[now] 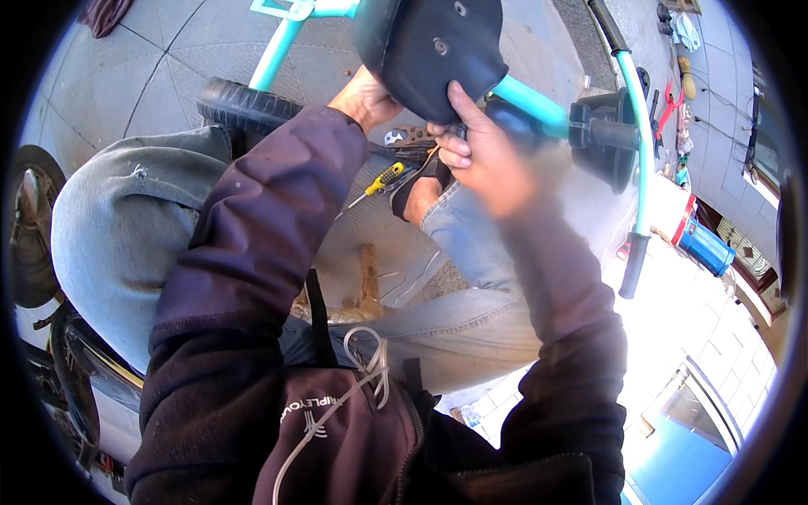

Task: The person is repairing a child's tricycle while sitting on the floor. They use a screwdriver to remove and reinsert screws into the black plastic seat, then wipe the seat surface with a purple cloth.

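A black plastic seat (438, 63) with two bolt heads in its surface is in front of me, on a turquoise tricycle frame (530, 105). My left hand (367, 99) is at the seat's left edge, closed against it, with its fingertips hidden beneath. On the near edge, the thumb of my right hand (480, 151) presses the surface while the other fingers curl underneath. Something small and dark shows by those curled fingers, too little of it to name. Below the seat, a screwdriver (383, 181) with a yellow and black handle lies near my foot.
Turquoise handlebars (637, 126) with black grips stand at the right. A black wheel (248, 105) is left of my arm. Metal tools (408, 135) lie under the seat, and a wooden piece (368, 273) is between my legs. Farther right is a blue cylinder (707, 246).
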{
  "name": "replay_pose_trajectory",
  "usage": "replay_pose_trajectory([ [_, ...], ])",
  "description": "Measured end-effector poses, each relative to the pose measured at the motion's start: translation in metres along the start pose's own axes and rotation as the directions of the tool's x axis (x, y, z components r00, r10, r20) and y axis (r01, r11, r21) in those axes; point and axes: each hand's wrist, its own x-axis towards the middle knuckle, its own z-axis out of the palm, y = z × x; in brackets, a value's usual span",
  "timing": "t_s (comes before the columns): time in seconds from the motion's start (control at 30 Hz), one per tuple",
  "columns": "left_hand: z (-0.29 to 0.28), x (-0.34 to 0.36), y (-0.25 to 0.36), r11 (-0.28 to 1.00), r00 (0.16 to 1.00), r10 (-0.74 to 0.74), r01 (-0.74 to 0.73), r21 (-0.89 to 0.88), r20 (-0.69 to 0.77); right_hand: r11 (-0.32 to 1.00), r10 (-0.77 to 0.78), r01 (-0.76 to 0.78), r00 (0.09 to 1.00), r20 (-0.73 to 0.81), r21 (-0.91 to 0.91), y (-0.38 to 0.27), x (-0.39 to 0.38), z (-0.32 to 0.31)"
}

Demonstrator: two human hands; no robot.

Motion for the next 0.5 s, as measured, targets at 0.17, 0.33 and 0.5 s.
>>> replay_pose_trajectory([
  [0.17,-0.001,0.001,-0.002,1.0,0.999,0.027,-0.027,-0.015,0.044,0.996,-0.025,0.024,1.0,-0.009,-0.089,0.004,0.006,-0.011],
  [0.33,-0.002,0.004,0.003,0.999,0.995,0.031,-0.034,0.035,0.09,0.981,-0.012,-0.004,0.997,-0.081,-0.194,-0.004,-0.001,-0.001],
  [0.5,-0.006,0.008,0.002,0.999,0.997,0.046,-0.044,-0.028,0.069,0.983,-0.032,0.021,0.998,-0.061,-0.184,-0.001,0.0,-0.002],
])
